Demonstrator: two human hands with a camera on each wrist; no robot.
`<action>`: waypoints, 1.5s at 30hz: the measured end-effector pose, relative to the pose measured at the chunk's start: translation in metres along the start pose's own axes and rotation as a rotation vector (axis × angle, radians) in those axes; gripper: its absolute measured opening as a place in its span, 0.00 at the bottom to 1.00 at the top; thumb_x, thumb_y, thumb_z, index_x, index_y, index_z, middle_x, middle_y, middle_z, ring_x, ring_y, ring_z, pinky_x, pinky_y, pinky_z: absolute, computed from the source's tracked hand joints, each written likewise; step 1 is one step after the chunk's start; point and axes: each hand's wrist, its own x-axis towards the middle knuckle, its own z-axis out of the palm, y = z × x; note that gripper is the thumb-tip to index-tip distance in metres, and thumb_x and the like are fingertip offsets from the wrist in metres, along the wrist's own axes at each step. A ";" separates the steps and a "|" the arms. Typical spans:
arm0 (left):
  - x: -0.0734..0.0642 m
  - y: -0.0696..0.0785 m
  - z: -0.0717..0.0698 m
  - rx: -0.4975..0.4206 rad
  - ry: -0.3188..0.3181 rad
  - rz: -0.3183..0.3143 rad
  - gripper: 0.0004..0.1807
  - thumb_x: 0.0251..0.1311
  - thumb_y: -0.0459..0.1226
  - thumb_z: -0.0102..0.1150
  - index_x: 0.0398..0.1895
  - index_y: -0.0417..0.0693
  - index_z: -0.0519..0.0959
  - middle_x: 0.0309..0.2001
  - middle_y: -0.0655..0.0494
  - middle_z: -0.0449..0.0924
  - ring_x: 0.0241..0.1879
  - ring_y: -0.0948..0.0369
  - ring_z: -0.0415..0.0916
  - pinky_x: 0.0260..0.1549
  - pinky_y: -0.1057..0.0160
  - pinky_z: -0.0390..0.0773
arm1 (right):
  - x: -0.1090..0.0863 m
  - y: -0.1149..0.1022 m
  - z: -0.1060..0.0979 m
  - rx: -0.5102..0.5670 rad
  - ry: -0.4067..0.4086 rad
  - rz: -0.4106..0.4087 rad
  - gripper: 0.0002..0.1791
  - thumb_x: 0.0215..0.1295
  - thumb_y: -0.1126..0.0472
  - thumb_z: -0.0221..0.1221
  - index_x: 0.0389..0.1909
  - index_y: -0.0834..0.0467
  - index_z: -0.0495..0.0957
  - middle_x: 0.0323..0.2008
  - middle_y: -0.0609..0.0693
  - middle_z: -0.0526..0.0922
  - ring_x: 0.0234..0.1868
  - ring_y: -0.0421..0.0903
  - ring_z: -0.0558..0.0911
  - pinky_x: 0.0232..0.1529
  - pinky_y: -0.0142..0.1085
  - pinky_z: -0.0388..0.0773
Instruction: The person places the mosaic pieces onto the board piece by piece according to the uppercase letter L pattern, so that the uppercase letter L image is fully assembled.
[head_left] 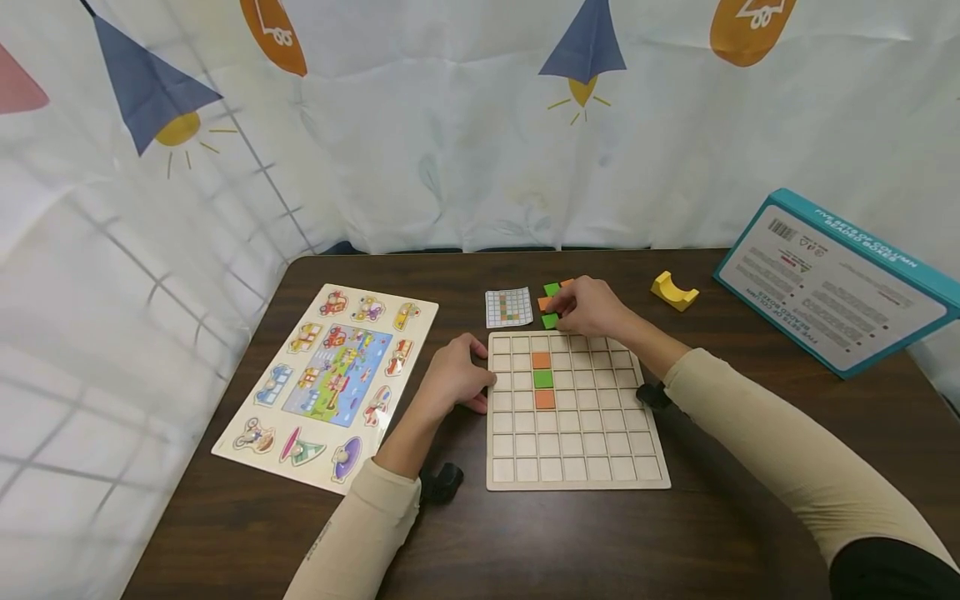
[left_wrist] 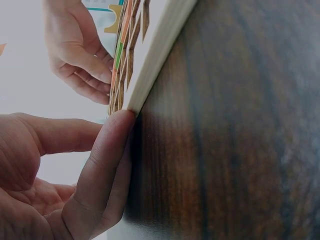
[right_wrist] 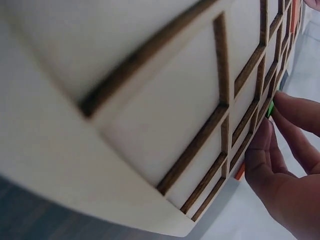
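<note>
A pale wooden grid board (head_left: 577, 446) lies on the table, with two orange tiles and a green tile (head_left: 543, 379) in one column between them. At the board's left edge is my left hand (head_left: 455, 375). In the left wrist view, a fingertip of that hand (left_wrist: 95, 175) touches the board's side (left_wrist: 155, 55). Beyond the far edge, my right hand (head_left: 592, 307) reaches into a small group of loose green and orange tiles (head_left: 544, 304). The right wrist view has its thumb and finger pinching a green tile (right_wrist: 270, 108), mostly covered by the fingertips.
Behind the board lies a small printed pattern card (head_left: 508, 307). A vehicle picture puzzle (head_left: 337, 375) is on the left. At the back right are a yellow arched block (head_left: 674, 292) and a teal box (head_left: 840, 283) standing tilted. A patterned curtain (head_left: 465, 150) hangs behind the table.
</note>
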 end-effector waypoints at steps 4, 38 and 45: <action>0.001 0.000 0.001 0.001 0.002 -0.004 0.19 0.61 0.28 0.65 0.55 0.40 0.73 0.35 0.38 0.80 0.15 0.56 0.84 0.17 0.58 0.89 | 0.001 0.000 0.001 -0.009 -0.003 -0.007 0.14 0.62 0.68 0.66 0.49 0.60 0.88 0.43 0.55 0.88 0.45 0.51 0.86 0.49 0.46 0.85; 0.000 0.001 0.001 0.003 0.001 -0.001 0.19 0.61 0.28 0.65 0.55 0.40 0.74 0.37 0.38 0.80 0.15 0.57 0.83 0.18 0.58 0.89 | -0.003 -0.010 0.001 -0.075 0.014 0.014 0.12 0.65 0.68 0.68 0.49 0.62 0.87 0.48 0.57 0.89 0.48 0.52 0.87 0.52 0.46 0.88; 0.000 0.000 0.000 0.003 -0.002 -0.001 0.19 0.61 0.28 0.65 0.55 0.41 0.73 0.38 0.38 0.80 0.15 0.57 0.83 0.18 0.59 0.89 | -0.011 -0.009 0.001 -0.047 0.042 -0.005 0.14 0.64 0.68 0.68 0.50 0.61 0.87 0.50 0.56 0.88 0.49 0.52 0.87 0.52 0.46 0.87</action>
